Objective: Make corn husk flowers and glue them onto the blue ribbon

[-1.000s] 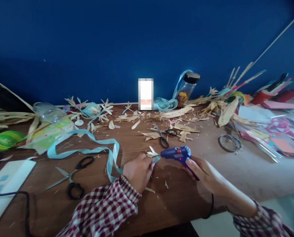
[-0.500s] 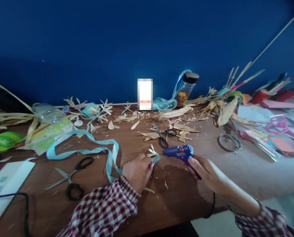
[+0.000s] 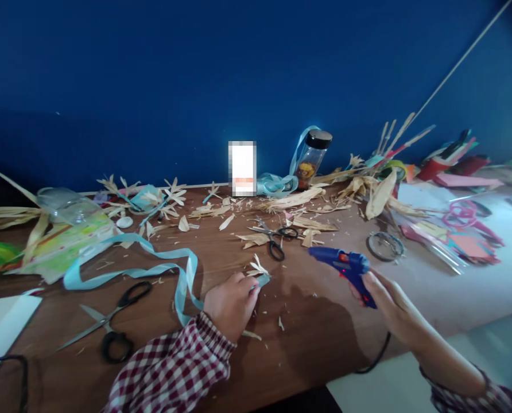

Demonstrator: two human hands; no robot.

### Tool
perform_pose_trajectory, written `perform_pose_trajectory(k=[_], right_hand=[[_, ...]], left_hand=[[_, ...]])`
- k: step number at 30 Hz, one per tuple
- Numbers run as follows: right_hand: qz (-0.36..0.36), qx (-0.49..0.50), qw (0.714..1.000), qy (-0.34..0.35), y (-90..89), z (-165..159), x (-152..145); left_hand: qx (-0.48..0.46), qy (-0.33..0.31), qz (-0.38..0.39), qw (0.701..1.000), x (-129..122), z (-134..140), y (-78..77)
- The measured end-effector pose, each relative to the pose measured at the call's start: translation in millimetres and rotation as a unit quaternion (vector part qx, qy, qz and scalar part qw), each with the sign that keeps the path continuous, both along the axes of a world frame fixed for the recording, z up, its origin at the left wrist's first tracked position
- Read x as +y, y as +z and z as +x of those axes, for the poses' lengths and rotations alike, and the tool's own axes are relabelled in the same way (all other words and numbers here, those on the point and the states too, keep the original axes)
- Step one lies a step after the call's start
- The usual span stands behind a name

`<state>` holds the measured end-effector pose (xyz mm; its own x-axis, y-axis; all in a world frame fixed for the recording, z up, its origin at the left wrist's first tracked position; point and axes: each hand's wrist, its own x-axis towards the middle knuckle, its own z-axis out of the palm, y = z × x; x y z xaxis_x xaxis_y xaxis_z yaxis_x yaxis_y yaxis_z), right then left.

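My left hand (image 3: 231, 304) is closed in a pinch near the middle of the table. In its fingers is the end of a light blue ribbon (image 3: 189, 275), with a small flower of pale dried husk petals (image 3: 258, 267) sticking out beyond the fingertips. The rest of the ribbon loops loosely over the table to the left. My right hand (image 3: 380, 295) is wrapped round the handle of a blue glue gun (image 3: 340, 261), whose small red light is lit. Its nozzle points left and stands apart from the flower.
Black-handled scissors (image 3: 107, 321) lie spread at the left, and smaller scissors (image 3: 275, 238) lie beyond my hands. A tilted jar (image 3: 311, 160), husk scraps (image 3: 294, 198) and several husk flowers (image 3: 174, 192) line the back. A tape roll (image 3: 385, 246) sits at the right.
My right hand has drawn the glue gun away to the right, so its nozzle has left the flower. The left hand keeps its pinch on the ribbon. The whole view has shifted slightly.
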<state>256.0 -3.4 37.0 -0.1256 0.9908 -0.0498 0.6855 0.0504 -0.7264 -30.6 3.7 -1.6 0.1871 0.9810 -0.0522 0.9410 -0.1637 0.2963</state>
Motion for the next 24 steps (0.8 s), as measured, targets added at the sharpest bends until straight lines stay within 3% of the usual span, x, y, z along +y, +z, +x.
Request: perform_pose_trajectory(k=[2,4,7,10,14,17,24], right_hand=[[0.101,-0.108,0.987,-0.062,-3.3,12,-1],[0.175,-0.246,0.947,-0.112,-9.7,23,1],[0.197,-0.391,0.885,-0.161,-21.8,43,6],[0.185,-0.448,0.853,-0.195,-31.9,60,10],[0.147,-0.464,0.847,-0.214,-36.1,69,9],[0.121,-0.467,0.853,-0.201,-29.1,68,6],[0.110,-0.483,0.853,-0.167,17.6,47,-11]], left_hand=[[-0.005,0.003,-0.002,1.000,1,0,0.3],[-0.010,0.010,-0.003,1.000,2,1,2.8],[-0.006,0.023,-0.017,1.000,4,3,8.5],[0.005,0.035,-0.025,0.999,4,5,13.0],[0.032,0.051,-0.030,0.998,5,8,16.2],[0.035,0.056,-0.047,0.997,8,7,17.0],[-0.098,0.057,-0.088,0.990,15,-4,11.1]])
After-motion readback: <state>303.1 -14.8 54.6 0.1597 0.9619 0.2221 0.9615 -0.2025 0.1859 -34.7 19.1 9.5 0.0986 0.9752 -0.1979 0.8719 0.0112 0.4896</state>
